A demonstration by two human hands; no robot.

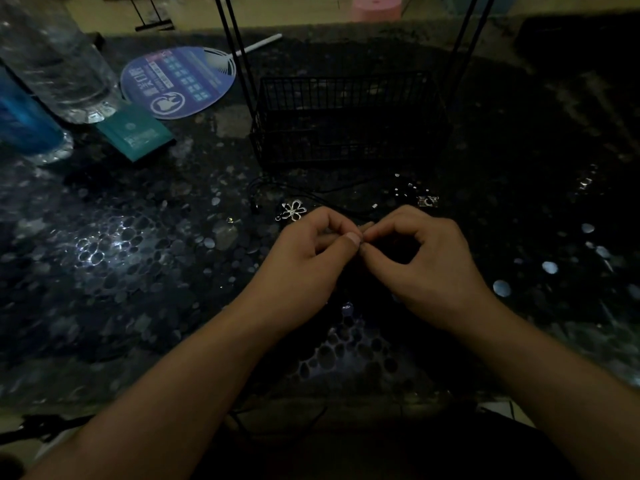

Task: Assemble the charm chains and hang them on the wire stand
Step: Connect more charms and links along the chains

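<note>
Just in front of the wire stand [346, 116], low over the dark counter [138, 271], the left hand [304, 258] and right hand [426, 261] meet fingertip to fingertip, each pinching something tiny, too dim to identify. The flower charm [293, 210] lies just beyond the left hand's knuckles, nearer that hand; cord trails toward the stand.

The wire basket [346, 116] stands behind the flower charm [293, 210], with the fan [180, 83] to its left.
</note>
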